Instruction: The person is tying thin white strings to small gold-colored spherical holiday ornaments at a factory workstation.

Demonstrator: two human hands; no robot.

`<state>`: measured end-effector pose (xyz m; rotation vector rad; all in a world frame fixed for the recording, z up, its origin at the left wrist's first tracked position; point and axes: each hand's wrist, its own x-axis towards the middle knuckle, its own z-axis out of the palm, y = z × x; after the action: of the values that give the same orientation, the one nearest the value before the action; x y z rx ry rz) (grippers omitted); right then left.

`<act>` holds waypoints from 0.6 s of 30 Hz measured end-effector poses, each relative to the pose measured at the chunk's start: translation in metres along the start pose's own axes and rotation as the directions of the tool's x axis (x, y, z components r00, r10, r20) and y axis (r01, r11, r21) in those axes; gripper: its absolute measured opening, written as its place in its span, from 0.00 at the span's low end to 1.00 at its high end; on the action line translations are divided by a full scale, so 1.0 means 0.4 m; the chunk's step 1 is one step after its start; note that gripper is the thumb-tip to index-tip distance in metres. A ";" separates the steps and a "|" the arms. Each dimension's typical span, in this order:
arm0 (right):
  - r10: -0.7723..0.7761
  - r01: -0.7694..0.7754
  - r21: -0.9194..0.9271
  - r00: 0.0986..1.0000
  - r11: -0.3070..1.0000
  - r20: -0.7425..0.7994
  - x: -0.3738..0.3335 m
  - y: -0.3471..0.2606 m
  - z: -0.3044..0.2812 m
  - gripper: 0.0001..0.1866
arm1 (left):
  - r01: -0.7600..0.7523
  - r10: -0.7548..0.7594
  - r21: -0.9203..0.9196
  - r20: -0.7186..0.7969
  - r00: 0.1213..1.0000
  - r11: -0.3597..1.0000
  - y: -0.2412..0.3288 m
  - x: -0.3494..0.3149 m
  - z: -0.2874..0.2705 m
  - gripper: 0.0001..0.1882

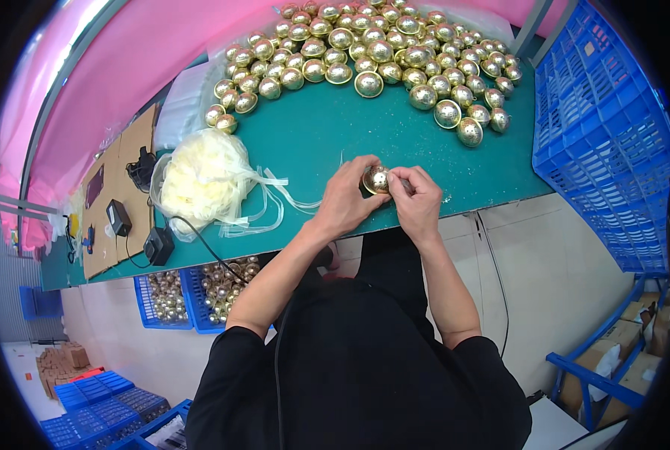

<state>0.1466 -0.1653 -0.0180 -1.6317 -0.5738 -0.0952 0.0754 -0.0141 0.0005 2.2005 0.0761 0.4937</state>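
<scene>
Between my two hands, close to the front edge of the green table, is a shiny gold ball ornament (377, 180). My left hand (346, 196) wraps round its left side, with the thumb below it. At its right side, my right hand (416, 199) pinches with thumb and forefinger; whether a small part sits between those fingertips is too fine to see. Left of my hands lies a clear plastic bag (203, 180) full of pale cream ribbon or strips, with several strands trailing toward my left wrist.
A large heap of gold balls (380, 51) covers the table's far side. Blue crates (605, 135) stand at the right edge. Cardboard (106, 236) with small black devices (158, 245) lies left. Below the table are blue baskets (146, 300) of balls. A cable (496, 277) runs across the floor.
</scene>
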 end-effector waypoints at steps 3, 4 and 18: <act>-0.008 0.009 -0.024 1.000 1.000 0.006 -0.003 -0.013 -0.003 0.04 | -0.015 0.015 0.012 0.000 1.000 1.000 0.003 -0.005 -0.002 0.33; -0.010 0.010 -0.026 1.000 1.000 0.007 -0.004 -0.014 -0.004 0.04 | -0.016 0.016 0.010 -0.002 1.000 1.000 0.003 -0.009 -0.001 0.33; -0.027 0.033 -0.122 0.998 0.992 0.056 0.011 -0.020 -0.028 0.05 | 0.139 -0.148 -0.228 -0.027 0.989 0.964 0.014 -0.015 0.006 0.20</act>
<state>0.1501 -0.1742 -0.0072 -1.7494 -0.6450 -0.1104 0.0699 -0.0207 0.0014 1.9460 0.1925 0.4460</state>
